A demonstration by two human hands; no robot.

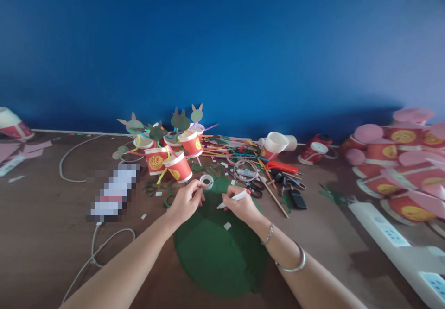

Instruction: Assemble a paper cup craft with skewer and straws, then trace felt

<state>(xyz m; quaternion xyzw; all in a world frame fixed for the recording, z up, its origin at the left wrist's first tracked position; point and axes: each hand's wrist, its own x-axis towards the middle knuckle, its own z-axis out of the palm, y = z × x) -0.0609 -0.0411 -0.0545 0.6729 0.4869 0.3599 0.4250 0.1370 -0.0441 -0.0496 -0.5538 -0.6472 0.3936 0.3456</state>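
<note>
My left hand (187, 200) is closed with its fingertips on a white ring, which looks like a small tape roll (207, 182), at the far edge of a green sheet. In my right hand (241, 204) is a white marker (233, 198) with a red end, its tip angled down and left over the sheet. I cannot tell whether the tip touches it. The dark green sheet (219, 258), rounded at its near edge, lies flat under both hands. A small white scrap (227, 226) rests on it.
Red paper cups (178, 167) with green animal-head cutouts stand beyond my left hand. Black scissors (256, 189), a wooden stick (274, 198) and an orange cutter (282, 167) lie to the right. A power strip (380, 235), a blurred phone (114, 193) and its cable (93, 249) flank the sheet.
</note>
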